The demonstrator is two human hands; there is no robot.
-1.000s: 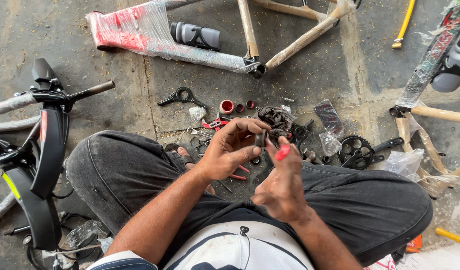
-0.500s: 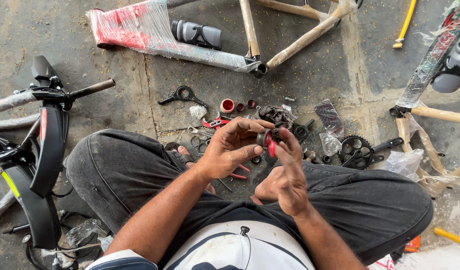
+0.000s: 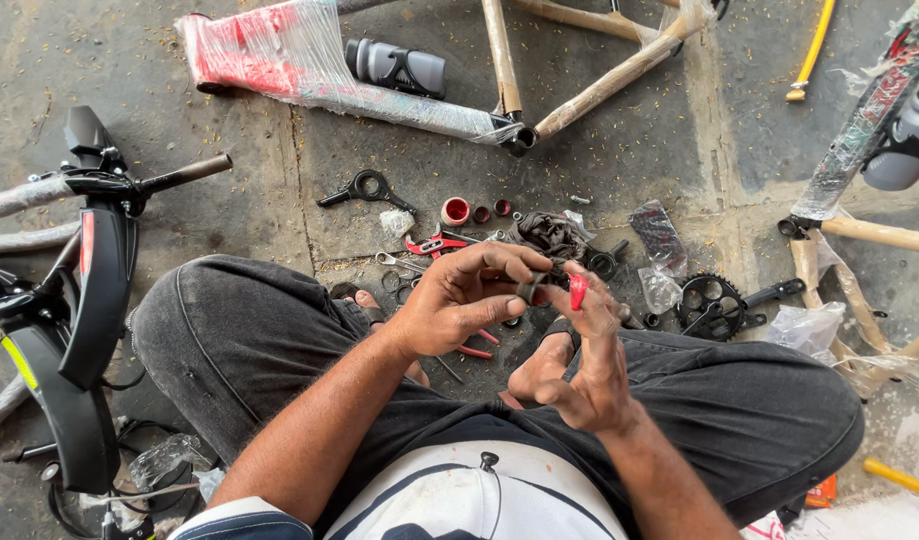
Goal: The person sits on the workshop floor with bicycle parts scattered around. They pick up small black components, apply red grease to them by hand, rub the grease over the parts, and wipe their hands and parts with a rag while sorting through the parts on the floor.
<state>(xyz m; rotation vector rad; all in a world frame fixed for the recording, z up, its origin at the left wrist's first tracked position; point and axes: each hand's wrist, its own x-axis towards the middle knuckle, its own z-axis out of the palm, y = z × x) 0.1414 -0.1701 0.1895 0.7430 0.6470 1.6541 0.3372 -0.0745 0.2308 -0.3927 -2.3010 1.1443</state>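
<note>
I sit cross-legged on a concrete floor, looking down at my lap. My left hand [image 3: 460, 300] pinches a small dark cylindrical metal part [image 3: 530, 289] between thumb and fingers. My right hand [image 3: 580, 360] is raised beside it, its fingertips touching the same part, and a small red piece [image 3: 578, 290] sits at its fingertips. Both hands meet above my knees. Just beyond them, on the floor, lie a red-handled pliers [image 3: 435, 245], a red cup-shaped ring [image 3: 456, 211] and a wrench [image 3: 400, 262].
A plastic-wrapped bicycle frame [image 3: 360, 95] with a grey bottle [image 3: 398, 66] lies ahead. A black crank with chainring [image 3: 715, 300] and clear bags lie at right. A black spanner [image 3: 365, 188] lies ahead. Handlebar and black mudguards [image 3: 90, 300] are at left. Another wrapped frame [image 3: 870, 110] is at right.
My right hand has lifted and turned, bringing the red piece up against the dark part in my left hand. My left hand stays almost still.
</note>
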